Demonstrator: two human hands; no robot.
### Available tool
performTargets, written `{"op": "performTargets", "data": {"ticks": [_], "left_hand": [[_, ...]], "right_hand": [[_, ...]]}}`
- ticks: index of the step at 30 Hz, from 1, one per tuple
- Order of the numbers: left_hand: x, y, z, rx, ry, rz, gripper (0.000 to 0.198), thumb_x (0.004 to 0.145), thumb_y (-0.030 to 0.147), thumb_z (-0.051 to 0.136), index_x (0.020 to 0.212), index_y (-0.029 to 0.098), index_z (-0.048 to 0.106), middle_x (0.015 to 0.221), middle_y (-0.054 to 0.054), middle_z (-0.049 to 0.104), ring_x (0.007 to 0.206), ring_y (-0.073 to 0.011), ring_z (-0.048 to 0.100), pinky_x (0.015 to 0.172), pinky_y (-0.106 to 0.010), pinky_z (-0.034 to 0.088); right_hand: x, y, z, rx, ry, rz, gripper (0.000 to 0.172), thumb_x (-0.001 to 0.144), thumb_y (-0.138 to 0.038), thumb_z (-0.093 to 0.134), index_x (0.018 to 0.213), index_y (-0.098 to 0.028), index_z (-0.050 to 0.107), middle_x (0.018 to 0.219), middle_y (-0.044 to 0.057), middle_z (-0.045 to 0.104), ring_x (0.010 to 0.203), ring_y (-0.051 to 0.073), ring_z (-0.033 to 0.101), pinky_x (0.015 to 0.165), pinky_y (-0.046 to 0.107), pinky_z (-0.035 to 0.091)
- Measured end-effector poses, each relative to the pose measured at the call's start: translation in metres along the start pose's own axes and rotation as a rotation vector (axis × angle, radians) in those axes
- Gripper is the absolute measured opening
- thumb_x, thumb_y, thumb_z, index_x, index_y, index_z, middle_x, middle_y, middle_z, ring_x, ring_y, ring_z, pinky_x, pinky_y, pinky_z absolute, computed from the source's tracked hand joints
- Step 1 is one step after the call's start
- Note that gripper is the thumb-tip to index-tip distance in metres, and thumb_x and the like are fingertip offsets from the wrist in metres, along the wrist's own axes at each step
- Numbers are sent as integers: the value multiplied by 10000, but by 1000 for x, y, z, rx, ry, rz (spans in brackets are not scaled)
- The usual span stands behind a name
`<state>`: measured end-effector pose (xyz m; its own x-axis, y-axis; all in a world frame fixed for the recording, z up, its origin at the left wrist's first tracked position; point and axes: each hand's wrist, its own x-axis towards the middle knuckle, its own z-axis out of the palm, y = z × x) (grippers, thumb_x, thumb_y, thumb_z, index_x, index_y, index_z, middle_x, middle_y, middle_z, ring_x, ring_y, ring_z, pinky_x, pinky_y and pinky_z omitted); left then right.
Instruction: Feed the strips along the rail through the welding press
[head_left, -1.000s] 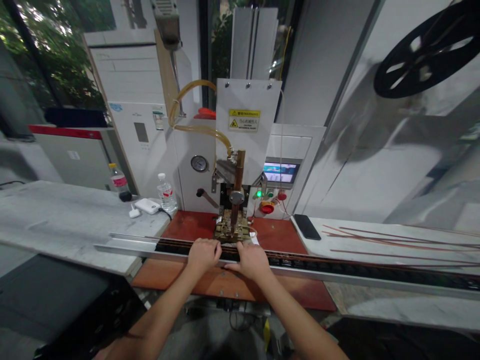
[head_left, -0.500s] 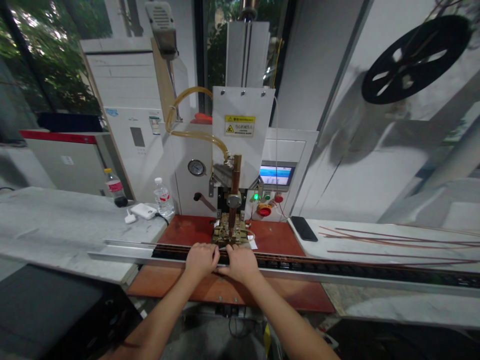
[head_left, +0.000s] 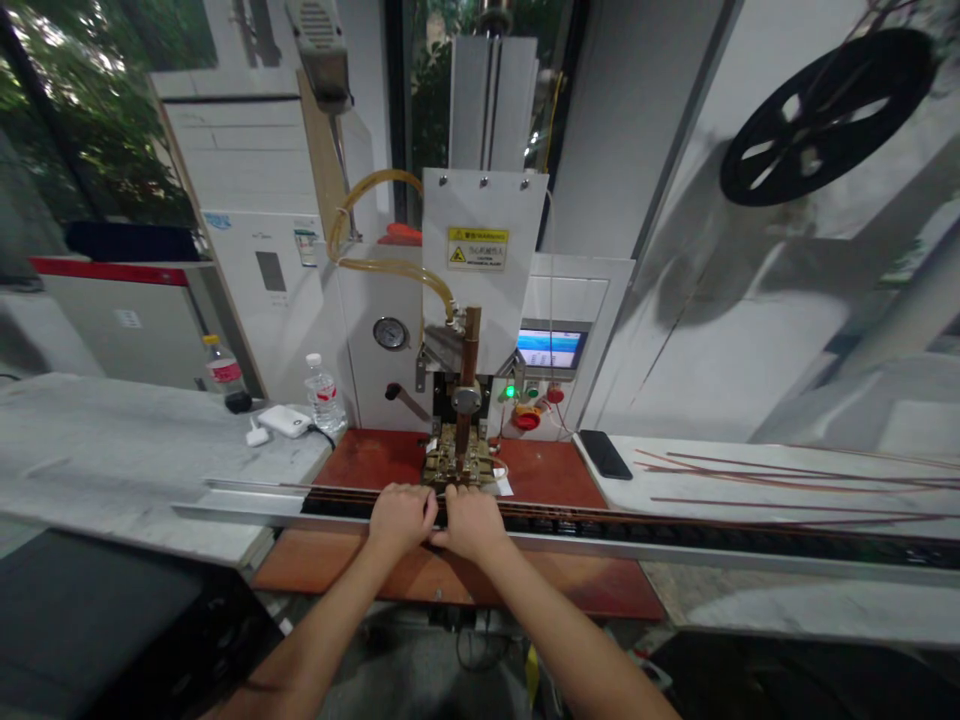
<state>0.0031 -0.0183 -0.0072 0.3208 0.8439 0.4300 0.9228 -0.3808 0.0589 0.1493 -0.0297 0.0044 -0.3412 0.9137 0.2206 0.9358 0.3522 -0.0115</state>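
My left hand and my right hand are side by side in front of the press-like machine, thumbs close together. Both have their fingers curled over thin brown rods, which run lengthwise along a long metal channel with a black inner strip. The fingertips and the exact spot they grip are hidden behind the knuckles. Just beyond them stands the machine's brass-coloured clamp block, with an upright copper bar above it.
A red-brown board lies under the machine. At left are a cola bottle, a water bottle and a white power bank. A phone and loose brown rods lie at right. A black reel hangs on the wall.
My right hand has shifted slightly left, closer to my left hand, and its fingers now lie more squarely over the channel. My left hand stays almost where it was.
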Motion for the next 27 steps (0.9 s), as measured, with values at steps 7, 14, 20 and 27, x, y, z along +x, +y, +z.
{"op": "performTargets", "data": {"ticks": [7, 14, 20, 27], "left_hand": [[-1, 2, -1, 13, 12, -1, 393, 884, 331, 322, 749, 173, 656, 738, -86, 679, 704, -191, 596, 715, -328, 378], [0, 1, -2, 10, 10, 15, 405, 894, 333, 310, 760, 177, 659, 744, -86, 681, 704, -197, 595, 707, -330, 373], [0, -1, -1, 13, 7, 27, 408, 892, 342, 316, 775, 168, 666, 740, -87, 680, 692, -187, 595, 700, -320, 378], [0, -2, 3, 12, 37, 27, 396, 889, 337, 333, 756, 164, 663, 728, -84, 680, 674, -177, 588, 692, -315, 372]], "right_hand": [[-1, -6, 3, 15, 31, -28, 470, 750, -624, 481, 919, -187, 518, 875, 104, 618, 828, 253, 586, 728, 356, 429], [-1, -4, 0, 13, 40, -41, 503, 733, -643, 494, 920, -178, 527, 875, 106, 620, 822, 256, 586, 716, 354, 429], [0, 5, -8, -6, -51, -90, 577, 694, -677, 522, 994, -184, 522, 905, 104, 631, 815, 253, 601, 695, 347, 426], [-5, 4, 1, -16, 14, -25, 568, 714, -705, 485, 950, -190, 517, 863, 101, 612, 815, 251, 595, 689, 332, 415]]}}
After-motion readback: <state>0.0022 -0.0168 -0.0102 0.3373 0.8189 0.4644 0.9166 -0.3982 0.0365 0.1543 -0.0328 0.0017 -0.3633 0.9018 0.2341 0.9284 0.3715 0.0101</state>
